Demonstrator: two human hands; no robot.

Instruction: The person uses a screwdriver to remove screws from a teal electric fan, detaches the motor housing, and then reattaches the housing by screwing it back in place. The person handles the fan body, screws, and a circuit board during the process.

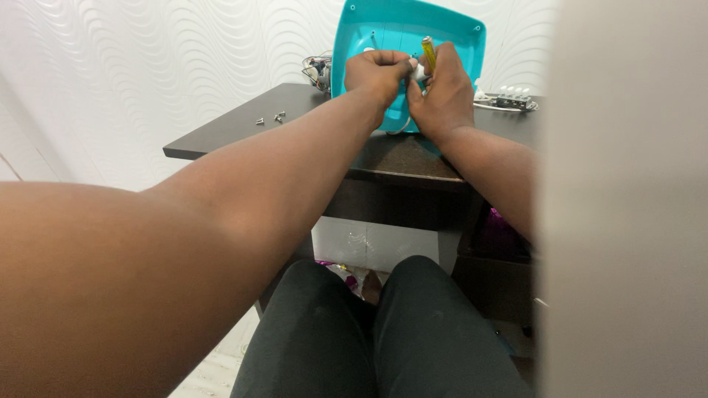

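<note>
The right hand [445,92] has its grip closed on a yellow screwdriver [428,53], held upright so the tip bears down into the teal shell [442,29]. The left hand [377,74] pinches a small white part [417,71] against the shell, steadying it right beside the tool. The shell stands tilted on the dark surface [236,129], open side toward the person. Loose screws [270,119] lie well apart to the left, out of the way.
</note>
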